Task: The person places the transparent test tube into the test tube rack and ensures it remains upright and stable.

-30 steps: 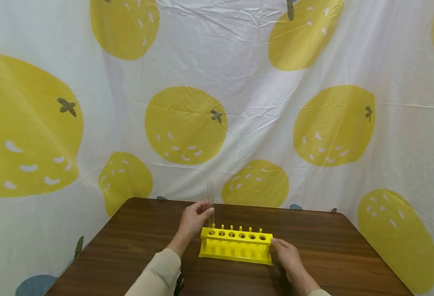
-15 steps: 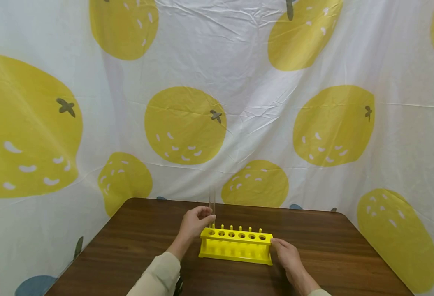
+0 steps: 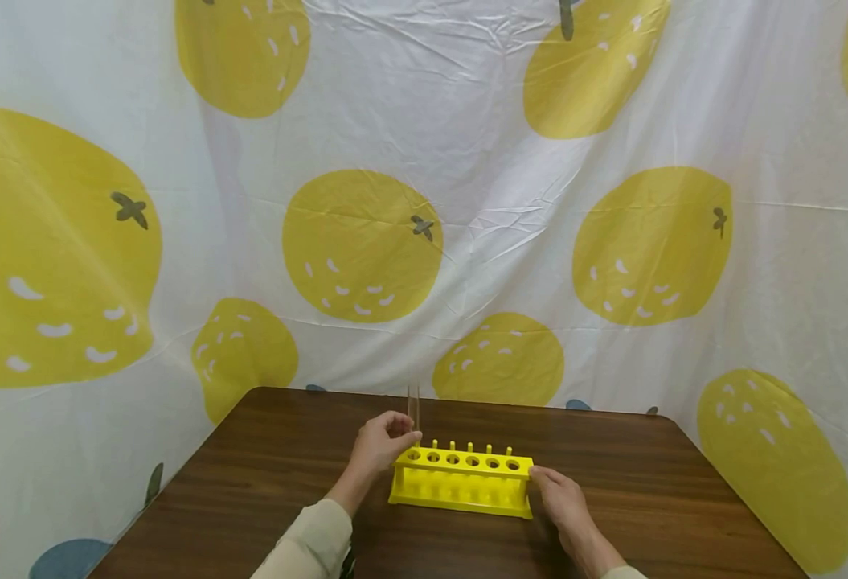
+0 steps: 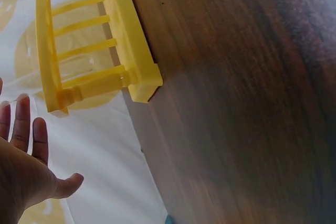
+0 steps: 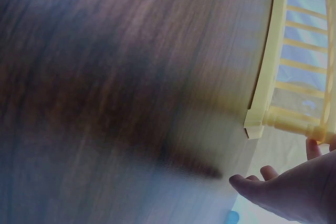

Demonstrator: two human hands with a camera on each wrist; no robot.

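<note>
A clear test tube [image 3: 413,404] stands nearly upright at the back left end of the yellow test tube rack [image 3: 461,471]. My left hand [image 3: 378,449] holds the tube between thumb and fingers. The tube's lower end is hidden, so whether it sits over a peg cannot be told. The rack stands on the table with a row of holes and thin pegs behind them. At its right end, my right hand [image 3: 563,503] pinches the top corner. The right wrist view has that hand [image 5: 294,192] with its other fingers off the rack [image 5: 266,72].
A dark brown wooden table [image 3: 655,490] extends around the rack on all sides. Behind it hangs a white cloth [image 3: 496,185] printed with yellow fruit, close to the table's far edge.
The test tube has come down at the rack's left end, its top now lower, and my left hand has sunk with it. My right hand and the rack have stayed in place.
</note>
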